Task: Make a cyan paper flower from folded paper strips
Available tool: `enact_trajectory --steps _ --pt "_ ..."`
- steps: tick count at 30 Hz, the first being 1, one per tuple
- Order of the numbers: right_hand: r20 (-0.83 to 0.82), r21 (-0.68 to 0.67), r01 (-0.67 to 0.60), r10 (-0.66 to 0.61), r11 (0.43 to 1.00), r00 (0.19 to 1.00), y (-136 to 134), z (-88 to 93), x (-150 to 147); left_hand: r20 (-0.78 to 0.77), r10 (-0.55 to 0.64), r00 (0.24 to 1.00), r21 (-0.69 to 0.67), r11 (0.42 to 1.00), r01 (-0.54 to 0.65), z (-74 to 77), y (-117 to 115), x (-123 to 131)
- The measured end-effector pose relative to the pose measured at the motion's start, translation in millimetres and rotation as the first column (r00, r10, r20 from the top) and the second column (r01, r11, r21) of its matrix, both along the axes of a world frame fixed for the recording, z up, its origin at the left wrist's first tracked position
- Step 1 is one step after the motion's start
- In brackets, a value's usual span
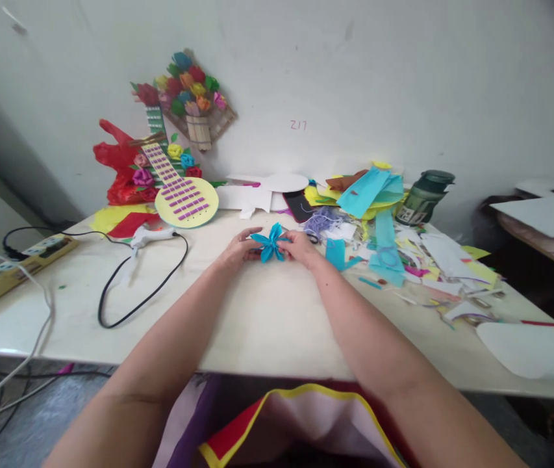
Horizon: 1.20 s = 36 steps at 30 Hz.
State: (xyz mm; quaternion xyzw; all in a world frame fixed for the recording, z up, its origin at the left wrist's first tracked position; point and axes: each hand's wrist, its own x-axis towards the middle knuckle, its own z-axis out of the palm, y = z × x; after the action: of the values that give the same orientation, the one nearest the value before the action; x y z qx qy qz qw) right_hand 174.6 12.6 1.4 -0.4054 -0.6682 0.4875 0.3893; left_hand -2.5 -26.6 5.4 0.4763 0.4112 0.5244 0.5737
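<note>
A blue paper flower (pixel 269 243) with spread petals is held just over the middle of the white table (pixel 277 325). My left hand (pixel 241 249) grips its left petals between thumb and fingers. On the other side my right hand (pixel 300 248) pinches the right petals. Both forearms reach forward from the bottom of the view. Strips of blue crepe paper (pixel 335 253) lie just right of my right hand. A white glue gun (pixel 152 236) with a black cord rests to the left of my left hand.
At the back left stands a yellow paper guitar (pixel 186 203) with paper flowers; a flower basket (pixel 199 132) hangs on the wall. Paper scraps (pixel 447 266) cover the right side, near a dark green bottle (pixel 425 197) and a phone (pixel 297 207). A power strip (pixel 23 270) lies at left.
</note>
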Motion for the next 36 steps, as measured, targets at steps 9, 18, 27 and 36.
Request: enact_trajectory --steps 9,18,27,36 --pt "-0.079 -0.096 0.092 -0.099 0.991 0.992 2 -5.8 -9 0.021 0.057 0.998 0.007 0.998 -0.057 -7.8 7 -4" --pt "-0.190 -0.119 0.070 -0.092 0.990 0.977 6 -11.9 -9 0.008 0.059 0.998 -0.011 0.998 -0.059 -8.7 6 -4" --pt "-0.179 -0.107 0.104 -0.122 0.989 0.976 -4 -5.3 -20 0.087 0.041 0.995 0.095 0.994 -0.050 -9.8 6 3" --pt "-0.253 -0.089 0.104 -0.123 0.991 0.960 -5 -6.1 -26 0.094 0.034 0.995 0.066 0.997 -0.041 -7.1 5 4"
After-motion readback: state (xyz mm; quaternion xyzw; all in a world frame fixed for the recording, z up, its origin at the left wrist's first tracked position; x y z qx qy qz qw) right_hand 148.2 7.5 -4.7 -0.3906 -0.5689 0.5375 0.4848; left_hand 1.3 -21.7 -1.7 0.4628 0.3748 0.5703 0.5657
